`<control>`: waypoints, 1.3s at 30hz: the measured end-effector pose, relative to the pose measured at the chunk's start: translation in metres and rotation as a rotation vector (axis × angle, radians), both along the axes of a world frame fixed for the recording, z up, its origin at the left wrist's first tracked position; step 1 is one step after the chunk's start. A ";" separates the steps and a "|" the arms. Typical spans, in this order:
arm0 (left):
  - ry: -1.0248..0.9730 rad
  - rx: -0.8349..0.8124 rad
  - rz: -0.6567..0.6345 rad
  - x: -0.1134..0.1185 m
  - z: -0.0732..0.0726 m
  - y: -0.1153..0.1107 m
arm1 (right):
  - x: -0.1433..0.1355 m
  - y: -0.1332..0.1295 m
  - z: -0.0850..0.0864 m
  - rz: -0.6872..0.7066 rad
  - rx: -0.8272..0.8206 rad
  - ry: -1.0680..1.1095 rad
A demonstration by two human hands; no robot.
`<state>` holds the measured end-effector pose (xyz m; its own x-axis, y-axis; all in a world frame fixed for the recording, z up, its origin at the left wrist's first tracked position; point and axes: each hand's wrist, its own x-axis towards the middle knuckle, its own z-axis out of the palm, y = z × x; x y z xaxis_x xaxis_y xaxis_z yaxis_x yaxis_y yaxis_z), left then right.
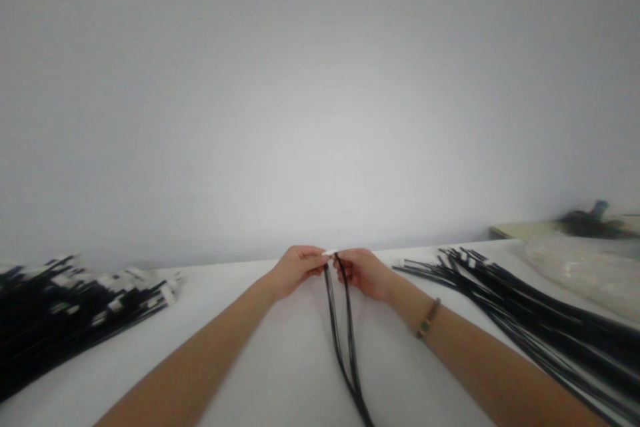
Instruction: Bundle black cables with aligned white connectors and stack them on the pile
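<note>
My left hand (301, 268) and my right hand (364, 271) meet near the far edge of the table, their fingers pinched round a small white connector (330, 253). Black cables (350, 340) hang from that point in two strands, which come together lower down and run toward me. One strand drops from beside the left fingertips, the other from the right ones. The fingertips partly cover the connector, so its exact shape is hard to make out.
On the left lies a thick pile of black cables with white connectors (100, 300). A bundle of black cables (540, 313) spreads along the right. Beyond it are a clear plastic bag (585, 270) and a blurred dark object (590, 221). A pale wall (320, 113) rises behind the white table (280, 373).
</note>
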<state>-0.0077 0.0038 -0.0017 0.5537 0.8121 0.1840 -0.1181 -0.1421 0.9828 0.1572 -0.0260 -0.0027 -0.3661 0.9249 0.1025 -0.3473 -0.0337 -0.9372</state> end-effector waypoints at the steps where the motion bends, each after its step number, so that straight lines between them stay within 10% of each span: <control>1: 0.009 0.007 -0.008 0.000 0.000 0.000 | 0.000 0.001 0.000 0.003 -0.002 0.010; 39: -0.025 -0.053 0.007 -0.001 0.003 -0.003 | 0.003 0.001 -0.009 0.051 0.137 -0.063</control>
